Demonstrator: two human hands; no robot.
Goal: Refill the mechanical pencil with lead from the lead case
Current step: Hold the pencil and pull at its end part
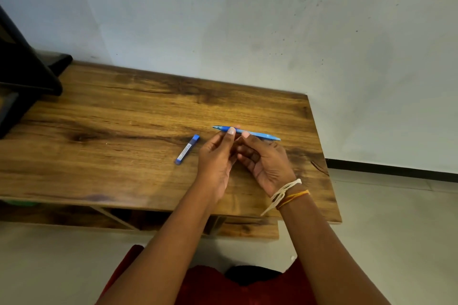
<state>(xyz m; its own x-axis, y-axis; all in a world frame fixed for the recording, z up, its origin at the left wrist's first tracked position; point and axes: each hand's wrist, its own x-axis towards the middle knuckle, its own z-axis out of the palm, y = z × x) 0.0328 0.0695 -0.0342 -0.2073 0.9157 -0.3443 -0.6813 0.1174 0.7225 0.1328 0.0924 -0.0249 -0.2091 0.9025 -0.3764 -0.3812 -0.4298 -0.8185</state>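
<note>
A blue mechanical pencil point(262, 134) is held level above the wooden table point(124, 131), its tip pointing left. My left hand point(215, 158) pinches it near the tip end with thumb and fingers. My right hand point(265, 161) grips it just to the right of that, and the rear end sticks out to the right. Thread bands circle my right wrist. The lead case point(187, 149), a slim blue and white tube, lies on the table to the left of my left hand, apart from it.
A black stand or monitor base point(29, 74) occupies the table's far left corner. The pale wall runs behind the table. The table's right edge point(322, 156) drops to a light floor. A lower shelf shows under the front edge.
</note>
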